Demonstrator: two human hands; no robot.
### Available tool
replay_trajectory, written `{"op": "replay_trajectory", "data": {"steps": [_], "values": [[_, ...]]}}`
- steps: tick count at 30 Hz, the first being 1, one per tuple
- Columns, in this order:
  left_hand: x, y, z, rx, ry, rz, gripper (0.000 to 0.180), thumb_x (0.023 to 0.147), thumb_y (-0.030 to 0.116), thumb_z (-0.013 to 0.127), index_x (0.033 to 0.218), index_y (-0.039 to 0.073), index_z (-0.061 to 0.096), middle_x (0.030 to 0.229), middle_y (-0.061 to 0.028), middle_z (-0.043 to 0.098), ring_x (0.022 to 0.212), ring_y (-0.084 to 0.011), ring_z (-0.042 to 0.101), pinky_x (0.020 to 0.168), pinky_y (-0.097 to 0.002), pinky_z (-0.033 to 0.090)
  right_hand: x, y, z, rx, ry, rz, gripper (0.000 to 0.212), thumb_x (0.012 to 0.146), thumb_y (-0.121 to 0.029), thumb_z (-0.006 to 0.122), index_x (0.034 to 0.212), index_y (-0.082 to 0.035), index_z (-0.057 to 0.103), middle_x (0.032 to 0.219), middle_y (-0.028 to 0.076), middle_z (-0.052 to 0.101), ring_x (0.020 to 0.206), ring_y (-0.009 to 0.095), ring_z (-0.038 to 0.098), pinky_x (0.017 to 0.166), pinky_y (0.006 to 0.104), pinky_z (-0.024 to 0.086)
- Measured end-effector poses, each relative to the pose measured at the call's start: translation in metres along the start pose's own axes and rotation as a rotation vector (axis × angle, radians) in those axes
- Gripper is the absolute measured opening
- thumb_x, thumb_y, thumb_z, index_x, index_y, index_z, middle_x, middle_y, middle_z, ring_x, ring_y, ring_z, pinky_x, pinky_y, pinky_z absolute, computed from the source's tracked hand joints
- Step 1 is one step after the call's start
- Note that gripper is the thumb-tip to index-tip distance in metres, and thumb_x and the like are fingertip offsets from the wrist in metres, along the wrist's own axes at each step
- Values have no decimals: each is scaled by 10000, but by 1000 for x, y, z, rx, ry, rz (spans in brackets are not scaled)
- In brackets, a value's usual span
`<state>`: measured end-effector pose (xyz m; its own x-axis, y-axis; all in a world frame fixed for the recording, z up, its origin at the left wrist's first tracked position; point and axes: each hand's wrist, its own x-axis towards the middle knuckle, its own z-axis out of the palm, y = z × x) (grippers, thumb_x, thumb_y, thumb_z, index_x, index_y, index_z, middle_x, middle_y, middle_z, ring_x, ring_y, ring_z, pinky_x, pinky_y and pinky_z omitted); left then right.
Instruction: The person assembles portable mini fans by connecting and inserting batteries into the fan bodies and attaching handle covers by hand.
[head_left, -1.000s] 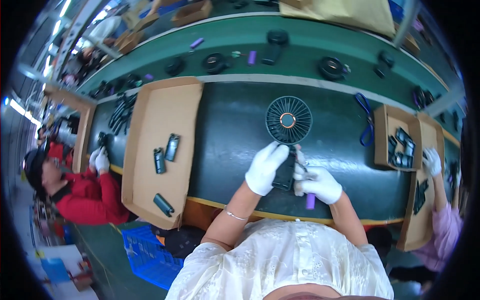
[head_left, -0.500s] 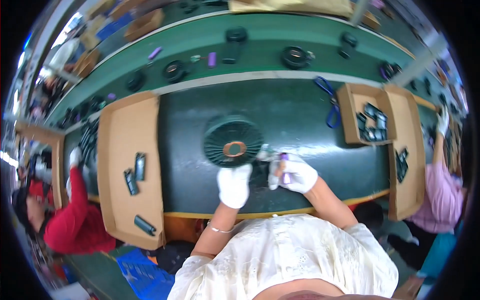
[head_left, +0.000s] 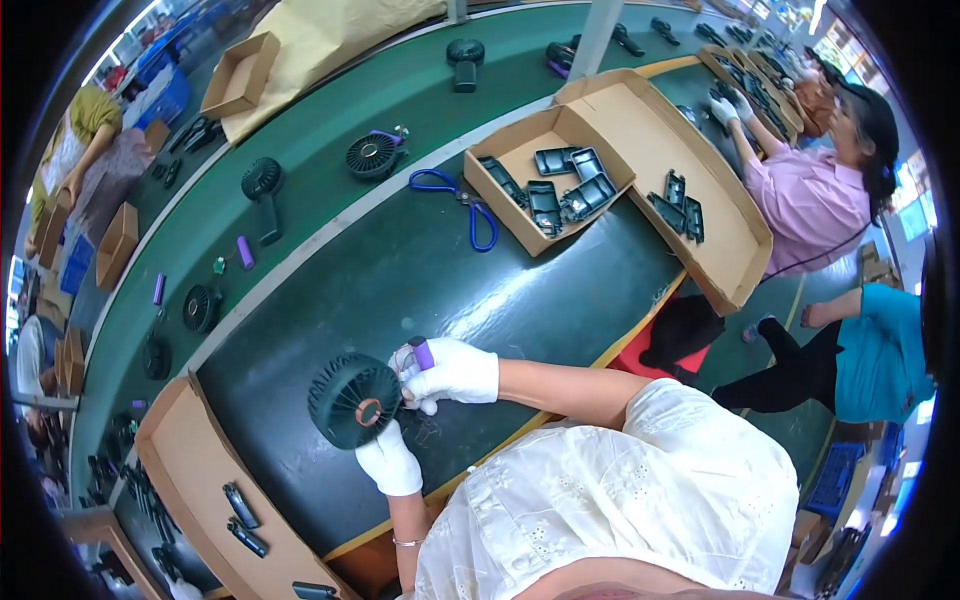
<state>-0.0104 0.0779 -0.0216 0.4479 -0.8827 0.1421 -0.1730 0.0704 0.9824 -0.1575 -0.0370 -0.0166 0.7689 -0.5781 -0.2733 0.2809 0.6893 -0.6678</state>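
A dark round fan head [head_left: 340, 395] with a ribbed cage and a copper-coloured ring at its centre is raised over the table. My white-gloved left hand [head_left: 388, 462] grips its lower edge, fingers partly hidden beneath it. Close by the fan head's right side, my gloved right hand [head_left: 455, 370] is closed on a purple cylindrical battery [head_left: 422, 352]. Small pale parts and thin wires show between that hand and the fan; their details are too small to tell.
Blue-handled scissors [head_left: 470, 208] lie beside a cardboard box [head_left: 540, 240] of dark plastic shells. Long cardboard trays flank the dark green table [head_left: 300, 480]. Beyond, a green conveyor [head_left: 320, 150] carries fan parts and purple batteries. A co-worker in pink [head_left: 815, 200] sits at the right.
The view has swung toward the right, bringing the co-worker in pink further in. Both hands still hold the fan head and the battery, and the right hand is nearer the fan.
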Motion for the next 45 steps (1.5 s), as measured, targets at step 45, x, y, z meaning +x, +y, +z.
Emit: {"op": "replay_trajectory", "data": {"steps": [45], "values": [[45, -1, -14, -779, -210, -720, 349, 1039, 287, 463, 1106, -29, 594, 944, -166, 674, 736, -257, 708, 659, -382, 627, 15, 1, 18, -1064, 200, -393, 171, 842, -8, 680, 1008, -14, 716, 969, 84, 660, 867, 166, 652, 756, 277, 514]]}}
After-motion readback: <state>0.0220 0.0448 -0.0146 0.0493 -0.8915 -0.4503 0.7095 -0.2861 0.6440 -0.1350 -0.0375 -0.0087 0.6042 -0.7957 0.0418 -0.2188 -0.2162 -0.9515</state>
